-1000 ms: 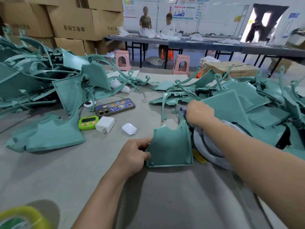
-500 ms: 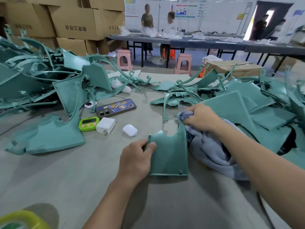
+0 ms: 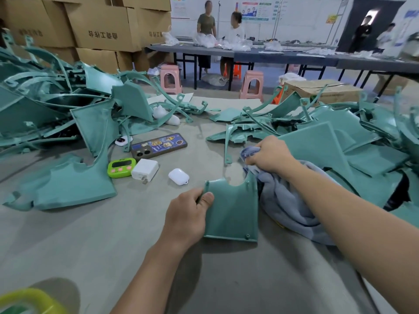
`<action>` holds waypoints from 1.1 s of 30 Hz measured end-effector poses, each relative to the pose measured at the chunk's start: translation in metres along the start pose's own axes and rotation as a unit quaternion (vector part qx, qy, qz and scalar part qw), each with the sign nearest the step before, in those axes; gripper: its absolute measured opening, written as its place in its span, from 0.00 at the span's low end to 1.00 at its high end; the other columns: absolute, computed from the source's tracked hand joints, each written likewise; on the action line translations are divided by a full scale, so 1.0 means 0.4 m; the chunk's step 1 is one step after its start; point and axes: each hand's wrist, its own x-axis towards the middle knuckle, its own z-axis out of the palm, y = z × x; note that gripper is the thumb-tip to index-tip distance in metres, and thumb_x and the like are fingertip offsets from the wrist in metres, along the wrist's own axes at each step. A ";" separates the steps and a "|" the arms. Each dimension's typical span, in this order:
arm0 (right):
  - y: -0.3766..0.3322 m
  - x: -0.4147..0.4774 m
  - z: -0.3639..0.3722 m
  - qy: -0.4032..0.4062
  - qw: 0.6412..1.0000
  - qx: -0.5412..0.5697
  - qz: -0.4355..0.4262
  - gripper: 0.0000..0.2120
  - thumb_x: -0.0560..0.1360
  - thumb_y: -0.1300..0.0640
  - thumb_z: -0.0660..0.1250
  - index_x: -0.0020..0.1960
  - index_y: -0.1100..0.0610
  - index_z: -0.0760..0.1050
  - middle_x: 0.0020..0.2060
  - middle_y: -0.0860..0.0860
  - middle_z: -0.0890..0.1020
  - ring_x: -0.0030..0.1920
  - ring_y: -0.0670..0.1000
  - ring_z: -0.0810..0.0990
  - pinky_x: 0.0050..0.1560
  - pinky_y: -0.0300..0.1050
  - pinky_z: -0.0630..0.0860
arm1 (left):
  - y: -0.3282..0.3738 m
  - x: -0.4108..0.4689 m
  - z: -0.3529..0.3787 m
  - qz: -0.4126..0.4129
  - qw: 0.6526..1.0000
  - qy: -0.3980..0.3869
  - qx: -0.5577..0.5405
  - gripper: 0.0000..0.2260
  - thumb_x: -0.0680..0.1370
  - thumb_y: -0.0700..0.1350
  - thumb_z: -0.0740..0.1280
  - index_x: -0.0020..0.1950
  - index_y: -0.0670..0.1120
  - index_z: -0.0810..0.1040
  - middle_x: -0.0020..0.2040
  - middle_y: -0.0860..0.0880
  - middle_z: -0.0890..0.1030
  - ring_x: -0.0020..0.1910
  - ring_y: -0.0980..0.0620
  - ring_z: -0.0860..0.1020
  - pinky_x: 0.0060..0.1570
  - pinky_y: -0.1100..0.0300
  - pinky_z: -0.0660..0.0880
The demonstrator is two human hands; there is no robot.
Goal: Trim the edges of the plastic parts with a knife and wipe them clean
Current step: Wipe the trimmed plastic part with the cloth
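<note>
Head view, part: the teal plastic part (image 3: 233, 211) lay flat on the grey table (image 3: 102, 245), just below the view's centre; its notched edge faced 12 o'clock and its straight edge 6 o'clock.
Left hand: the left hand (image 3: 188, 214) gripped the part's 9 o'clock edge; the thumb curled over the top near the far corner; the fingers beneath were hidden.
Right hand: the right hand (image 3: 269, 155) was closed round a bunched grey-blue cloth (image 3: 288, 200) at the part's 1 o'clock corner; the cloth touched that corner and lay along the 3 o'clock edge.
Crowded edges: a heap of teal parts (image 3: 340, 143) pressed in from 2 to 3 o'clock, just behind the cloth; a second heap (image 3: 56, 114) sat at 10 o'clock, well apart; a broad teal panel (image 3: 68, 186) lay at 9 o'clock.
Small things: at 11 o'clock, a white earbud case (image 3: 178, 176) was nearest; then a charger (image 3: 145, 169), a green timer (image 3: 121, 167) and a phone (image 3: 158, 145).
Open room: the tabletop ran on from the part's near edge toward 6 and 7 o'clock, between and beside the forearms.
</note>
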 end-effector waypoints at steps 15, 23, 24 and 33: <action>0.003 -0.071 0.028 0.011 0.997 -0.034 -0.064 0.07 0.74 0.54 0.68 0.37 0.49 0.80 0.32 0.48 0.80 0.36 0.54 0.78 0.33 0.41 0.69 | 0.006 -0.008 0.000 -0.012 0.999 0.038 0.007 0.18 0.83 0.54 0.63 0.38 0.43 0.72 0.32 0.49 0.77 0.38 0.43 0.75 0.38 0.49 0.70; 0.016 -0.236 -0.123 -0.050 0.994 0.065 -0.078 0.03 0.64 0.52 0.70 0.34 0.52 0.79 0.22 0.44 0.73 0.25 0.43 0.68 0.25 0.36 0.65 | 0.020 -0.007 -0.008 -0.033 0.998 0.047 -0.001 0.18 0.83 0.52 0.63 0.38 0.41 0.71 0.31 0.48 0.75 0.37 0.42 0.72 0.35 0.51 0.61; 0.030 -0.237 -0.140 -0.016 0.997 0.061 -0.047 0.01 0.66 0.54 0.70 0.35 0.49 0.81 0.23 0.45 0.76 0.28 0.45 0.74 0.27 0.39 0.69 | 0.024 -0.007 -0.013 -0.040 0.997 0.058 -0.014 0.19 0.83 0.51 0.63 0.37 0.41 0.70 0.30 0.48 0.73 0.36 0.42 0.71 0.34 0.51 0.60; -0.055 -0.407 -0.076 0.144 0.967 -0.012 -0.210 0.26 0.69 0.56 0.65 0.67 0.55 0.77 0.63 0.53 0.80 0.65 0.57 0.77 0.64 0.49 0.70 | 0.076 -0.057 -0.024 -0.006 0.969 0.182 -0.167 0.15 0.76 0.50 0.62 0.34 0.44 0.64 0.28 0.51 0.64 0.30 0.54 0.63 0.33 0.48 0.64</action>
